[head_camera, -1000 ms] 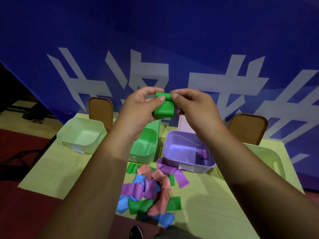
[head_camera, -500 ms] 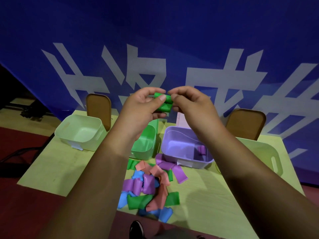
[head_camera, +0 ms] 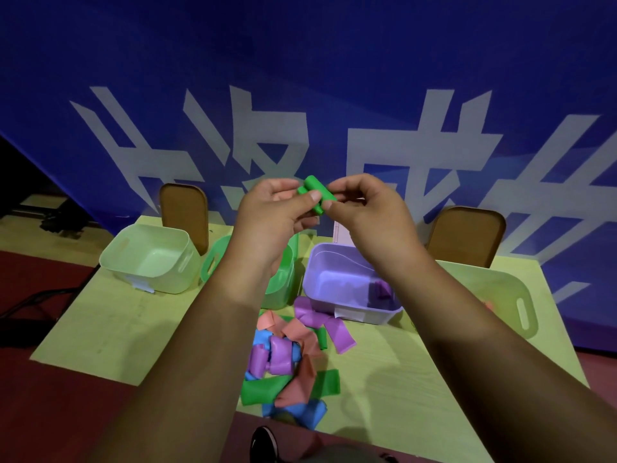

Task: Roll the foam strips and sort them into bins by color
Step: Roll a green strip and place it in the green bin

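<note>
before white banner characters [head_camera: 400, 145], left hand [head_camera: 270, 215] and right hand [head_camera: 364, 208] pinch a green roll [head_camera: 315, 193].

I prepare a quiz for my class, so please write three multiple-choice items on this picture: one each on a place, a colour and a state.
1. Where does the pile of loose foam strips lie? A on the floor; B on a chair; C on the yellow-green wooden table.
2. What colour is the rolled foam strip between the left hand and the right hand? A green; B blue; C purple.
3. In what state is the purple plastic bin? A overturned; B holding a purple foam roll; C lidded.
Answers: C, the strips rest on the tabletop; A, it is plainly green; B, the roll lies at its right end.
</note>
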`<state>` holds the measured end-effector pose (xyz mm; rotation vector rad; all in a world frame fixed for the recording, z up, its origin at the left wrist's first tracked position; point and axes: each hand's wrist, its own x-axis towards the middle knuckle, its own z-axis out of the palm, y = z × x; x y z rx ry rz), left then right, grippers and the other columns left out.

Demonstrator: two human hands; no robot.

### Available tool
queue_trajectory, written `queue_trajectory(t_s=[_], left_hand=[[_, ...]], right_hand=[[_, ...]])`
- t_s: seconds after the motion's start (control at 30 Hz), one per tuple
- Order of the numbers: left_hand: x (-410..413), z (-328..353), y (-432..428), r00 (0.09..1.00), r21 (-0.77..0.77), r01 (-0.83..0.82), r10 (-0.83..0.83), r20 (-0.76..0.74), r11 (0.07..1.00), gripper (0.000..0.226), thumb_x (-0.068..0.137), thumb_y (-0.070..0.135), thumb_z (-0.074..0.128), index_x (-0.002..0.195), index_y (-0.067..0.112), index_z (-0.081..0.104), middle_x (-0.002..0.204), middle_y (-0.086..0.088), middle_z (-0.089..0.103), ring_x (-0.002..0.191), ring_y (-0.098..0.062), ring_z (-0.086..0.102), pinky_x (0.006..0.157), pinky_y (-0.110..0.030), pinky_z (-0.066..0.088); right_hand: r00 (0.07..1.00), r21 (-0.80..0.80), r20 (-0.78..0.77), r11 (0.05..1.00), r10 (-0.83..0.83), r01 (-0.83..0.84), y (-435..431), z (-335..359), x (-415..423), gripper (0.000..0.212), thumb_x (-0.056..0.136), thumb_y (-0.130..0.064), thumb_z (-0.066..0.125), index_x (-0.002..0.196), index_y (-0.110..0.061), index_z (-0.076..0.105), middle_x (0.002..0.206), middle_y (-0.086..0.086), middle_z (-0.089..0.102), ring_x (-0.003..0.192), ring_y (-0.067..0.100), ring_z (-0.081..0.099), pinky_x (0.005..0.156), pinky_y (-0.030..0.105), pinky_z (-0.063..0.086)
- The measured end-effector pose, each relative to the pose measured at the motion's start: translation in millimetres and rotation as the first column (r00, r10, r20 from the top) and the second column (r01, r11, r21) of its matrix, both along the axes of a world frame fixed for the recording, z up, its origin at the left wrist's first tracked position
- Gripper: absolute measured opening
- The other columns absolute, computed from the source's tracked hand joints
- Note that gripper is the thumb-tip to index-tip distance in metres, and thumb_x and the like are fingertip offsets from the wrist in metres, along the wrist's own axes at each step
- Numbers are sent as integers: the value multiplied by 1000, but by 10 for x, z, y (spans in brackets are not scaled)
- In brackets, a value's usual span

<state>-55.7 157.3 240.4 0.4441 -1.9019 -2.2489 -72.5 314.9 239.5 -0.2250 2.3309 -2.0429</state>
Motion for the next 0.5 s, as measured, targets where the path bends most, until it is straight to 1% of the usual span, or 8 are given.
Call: queue_trajectory(t_s=[0.03, 0.1, 0.17, 0.23, 0.27, 0.33, 0.4, 0.5], left_hand=[[-3, -7, 21, 1000, 1, -4, 4, -1, 1000, 34, 93, 5, 83, 122, 10, 64, 119, -15, 77, 92, -21, 81, 73, -26, 61], [-6, -22, 52, 1000, 11, -12, 12, 0, 1000, 34, 94, 6, 83, 122, 10, 64, 119, -15, 78, 95, -23, 81, 74, -26, 62], [-17, -57, 80, 1000, 6, -25, 25, 9, 1000, 38, 93, 8, 84, 125, 8, 64, 118, -13, 78, 99, -24, 82, 78, -27, 62], [-43, -115, 92, 999, 0, -44, 44, 18, 999, 40, 91, 9, 86, 125, 8, 65, 118, -13, 78, 103, -26, 81, 81, -29, 62], [-55, -148, 85, 998, -5, -52, 53, 23, 999, 41, 91, 9, 87, 125, 8, 65, 118, -14, 78, 104, -27, 81, 82, -30, 62], [-61, -209, 47, 997, -4, -61, 61, 38, 998, 39, 91, 8, 86, 124, 9, 65, 119, -14, 78, 106, -27, 80, 85, -31, 63], [-53, -263, -24, 997, 9, -61, 60, 47, 998, 37, 91, 6, 85, 123, 10, 66, 119, -14, 77, 106, -25, 79, 86, -30, 63], [-35, -332, -152, 998, 13, -48, 48, 48, 999, 32, 93, 4, 82, 121, 10, 68, 116, -13, 77, 102, -21, 79, 86, -28, 63]], right_hand=[[1000, -2, -2, 1000, -1, 1, 8, -13, 0, 22, 92, -9, 81, 111, -14, 72, 95, -4, 73, 80, -4, 67, 78, 13, 56], [1000, 27, -23, 1000, -12, 12, 15, -50, -7, 23, 91, -6, 81, 109, -14, 70, 97, -2, 73, 82, 4, 68, 77, 15, 56], [999, 71, -33, 997, -14, 16, 5, -105, -18, 25, 89, -4, 82, 107, -15, 68, 100, 1, 73, 90, 14, 70, 82, 23, 59], [999, 102, -34, 995, 6, -3, -18, -160, -30, 29, 86, -2, 83, 107, -14, 67, 103, 5, 72, 92, 20, 70, 85, 31, 60], [999, 119, -36, 993, 24, -20, -29, -180, -33, 29, 86, -3, 83, 107, -14, 66, 104, 6, 71, 92, 20, 70, 85, 32, 61], [998, 124, -23, 991, 59, -55, -44, -220, -35, 27, 88, -6, 82, 109, -14, 67, 105, 5, 71, 92, 16, 71, 84, 28, 60], [998, 71, 30, 996, 56, -58, -61, -263, -45, 22, 91, -9, 78, 110, -14, 67, 104, 5, 72, 92, 13, 70, 85, 27, 58], [993, 20, 110, 999, 45, -47, -149, -357, -106, 23, 94, -11, 77, 113, -11, 65, 105, 8, 73, 96, 20, 72, 91, 35, 60]])
